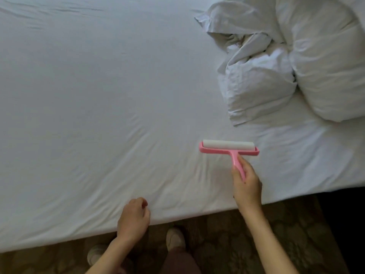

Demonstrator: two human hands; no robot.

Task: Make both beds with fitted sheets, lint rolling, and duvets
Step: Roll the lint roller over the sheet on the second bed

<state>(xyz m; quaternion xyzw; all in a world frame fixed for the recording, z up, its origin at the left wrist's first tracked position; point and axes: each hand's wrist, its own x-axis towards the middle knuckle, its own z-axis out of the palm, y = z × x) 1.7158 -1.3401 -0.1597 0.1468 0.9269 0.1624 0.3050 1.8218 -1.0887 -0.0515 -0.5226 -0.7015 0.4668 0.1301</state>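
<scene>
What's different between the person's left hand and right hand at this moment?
The right hand grips the handle of the pink lint roller; the left hand holds nothing, its fingers loosely curled. The right hand reaches out over the fitted sheet, while the left hand sits at the sheet's near edge. Both are bare, with bare forearms.

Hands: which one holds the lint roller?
The right hand grips the pink lint roller by its handle; the left hand is loosely curled, holding nothing.
</scene>
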